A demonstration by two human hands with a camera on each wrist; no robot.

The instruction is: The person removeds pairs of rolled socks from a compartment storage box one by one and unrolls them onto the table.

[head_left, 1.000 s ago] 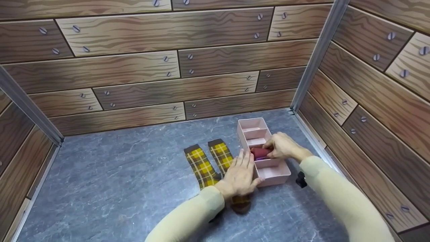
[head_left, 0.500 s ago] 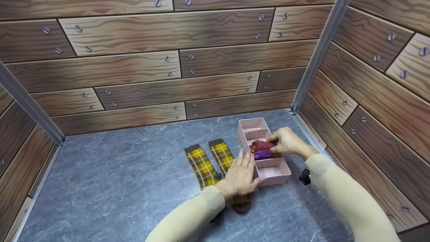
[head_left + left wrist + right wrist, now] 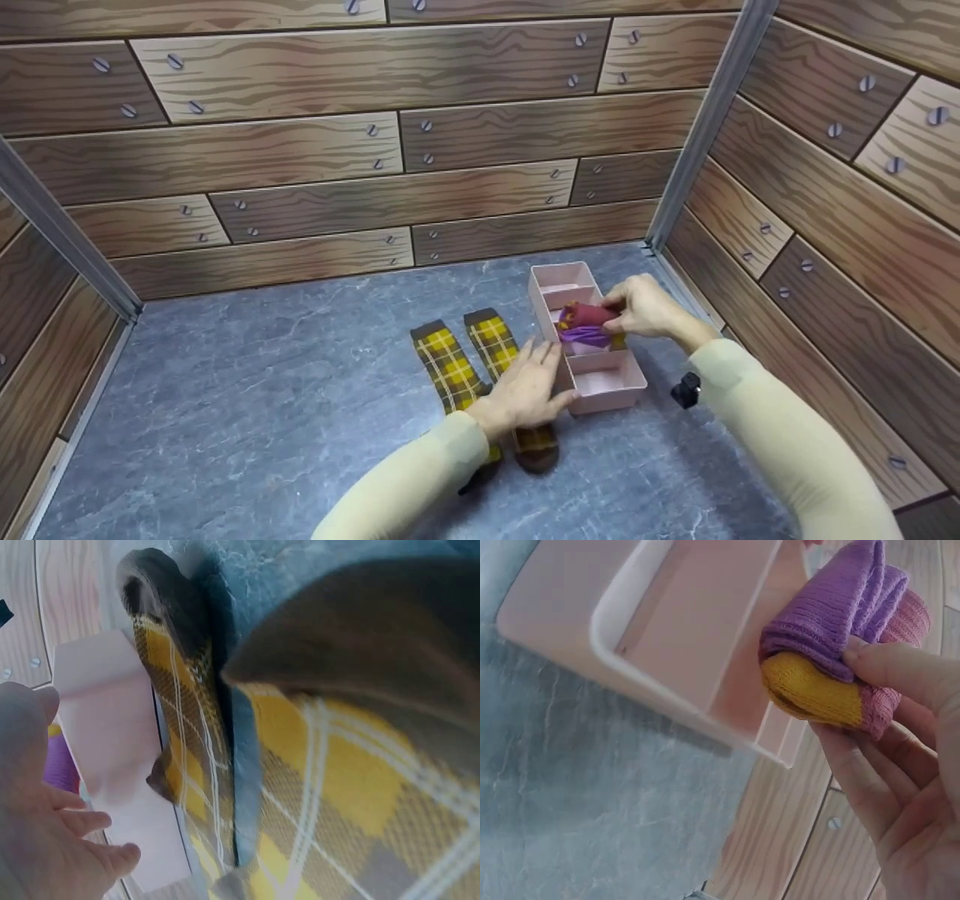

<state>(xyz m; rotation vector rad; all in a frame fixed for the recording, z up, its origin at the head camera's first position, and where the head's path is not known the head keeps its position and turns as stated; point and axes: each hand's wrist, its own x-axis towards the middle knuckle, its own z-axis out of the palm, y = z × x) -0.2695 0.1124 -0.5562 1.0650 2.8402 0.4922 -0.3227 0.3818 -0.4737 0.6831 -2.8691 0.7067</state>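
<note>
Here I am with my right hand (image 3: 645, 306) at the far-right edge of the box (image 3: 607, 403), and its fingers are pinching the knit bundle (image 3: 590, 319): thumb pressed on the purple folds, the other fingers underneath. From the right wrist it's a lively little thing, ribbed purple on top, a yellow patch below, dusky red poking out at the back. It's over the middle of the box; exactly which compartment lies under it, I can't tell. The box is pale pink, long and narrow, with dividers across it, standing upright on the marbled grey bench (image 3: 262, 420). Over to my left hand (image 3: 525, 390): nothing in its grasp, fingers loose and stretched toward the long left side of the box, thumb out to the side. They're right beside that wall, though whether they touch it I can't tell. Under and around this hand, two plaid socks lie lengthwise, yellow and brown with dark cuffs at the far end: the left sock (image 3: 450, 364), partly hidden by my forearm, and the right sock (image 3: 491, 341), close along the box. Pale sleeves (image 3: 780, 420) cover both my arms, and behind everything rises the plank-patterned back wall (image 3: 300, 172).
</note>
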